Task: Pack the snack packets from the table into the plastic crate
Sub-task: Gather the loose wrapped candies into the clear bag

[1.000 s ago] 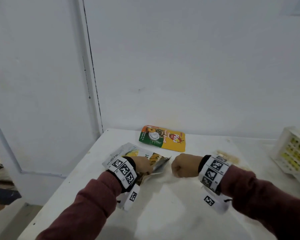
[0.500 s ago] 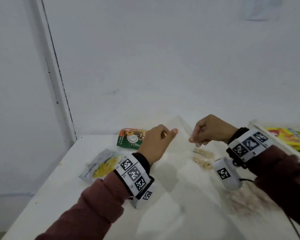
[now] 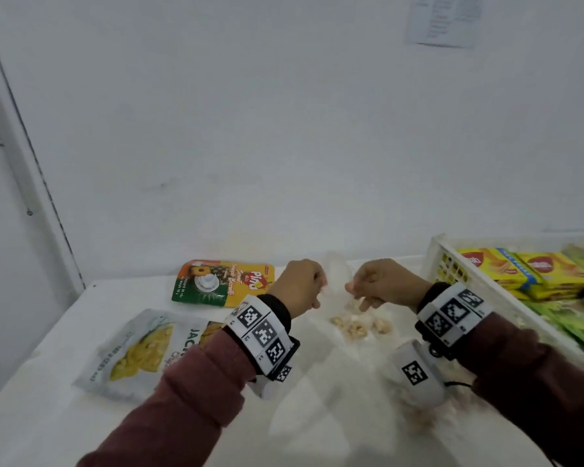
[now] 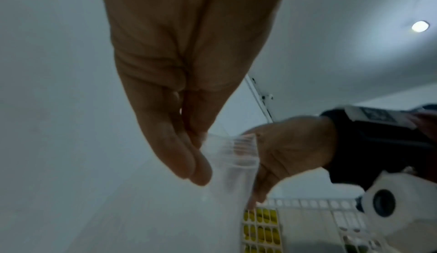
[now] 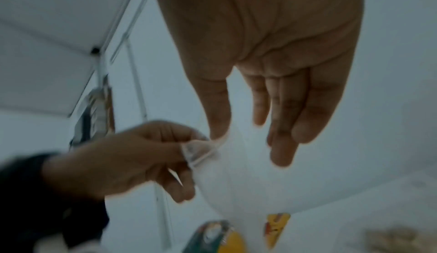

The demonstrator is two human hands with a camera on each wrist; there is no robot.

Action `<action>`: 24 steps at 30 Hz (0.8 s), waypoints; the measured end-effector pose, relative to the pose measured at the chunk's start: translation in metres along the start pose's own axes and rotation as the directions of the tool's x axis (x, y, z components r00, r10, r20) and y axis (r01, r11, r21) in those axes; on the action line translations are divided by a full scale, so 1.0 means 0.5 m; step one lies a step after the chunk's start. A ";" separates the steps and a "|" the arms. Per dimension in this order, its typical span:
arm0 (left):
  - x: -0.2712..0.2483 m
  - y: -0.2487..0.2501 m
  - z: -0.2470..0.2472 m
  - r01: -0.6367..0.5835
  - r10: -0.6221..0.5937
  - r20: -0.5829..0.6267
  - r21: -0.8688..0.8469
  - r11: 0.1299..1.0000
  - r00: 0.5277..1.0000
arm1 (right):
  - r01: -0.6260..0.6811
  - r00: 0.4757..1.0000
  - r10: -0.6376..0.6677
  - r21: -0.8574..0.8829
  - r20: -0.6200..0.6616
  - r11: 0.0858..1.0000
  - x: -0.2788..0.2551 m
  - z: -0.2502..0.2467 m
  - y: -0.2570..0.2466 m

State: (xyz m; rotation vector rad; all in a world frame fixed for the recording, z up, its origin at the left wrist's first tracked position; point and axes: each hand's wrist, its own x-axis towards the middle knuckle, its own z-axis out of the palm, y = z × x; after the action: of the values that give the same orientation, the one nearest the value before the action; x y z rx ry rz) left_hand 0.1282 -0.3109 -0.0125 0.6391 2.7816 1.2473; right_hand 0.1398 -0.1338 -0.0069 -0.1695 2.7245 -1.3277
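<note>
Head view | clear snack bag (image 3: 343, 298) held above table (image 3: 317, 416), left of crate (image 3: 432, 261) | left hand (image 3: 299, 286), right hand (image 3: 383, 284) each pinch top edge | light, limp, slippery: likely best held at the seal

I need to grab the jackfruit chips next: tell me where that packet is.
In the head view the jackfruit chips packet lies flat on the table at the near left, beside the left sleeve, nearer than the pineapple biscuit packet by the wall.
</note>
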 end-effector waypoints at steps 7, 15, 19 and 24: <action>0.043 0.049 0.034 -0.082 0.038 0.105 0.455 0.887 0.994 | 0.331 0.920 -0.371 -0.254 -0.127 0.909 0.036 -0.007 0.001; 0.056 0.020 0.044 -0.073 0.133 -0.114 0.424 0.903 0.984 | 0.149 0.988 -0.145 -0.083 0.043 0.985 0.096 -0.046 0.032; 0.077 -0.019 0.027 0.051 0.032 -0.142 0.541 0.840 0.989 | -0.034 0.973 0.003 0.130 0.229 0.991 0.118 -0.070 0.050; 0.073 -0.033 0.022 0.074 -0.006 -0.126 0.535 0.842 0.992 | 0.050 0.916 0.224 -0.649 0.334 0.759 0.154 -0.020 0.088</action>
State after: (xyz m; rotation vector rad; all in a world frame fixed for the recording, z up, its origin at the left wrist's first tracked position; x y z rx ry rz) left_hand 0.0911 -0.2990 -0.0267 0.5258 3.2436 0.4834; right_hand 0.0602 -0.1104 -0.0393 -0.3138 2.6516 -0.2160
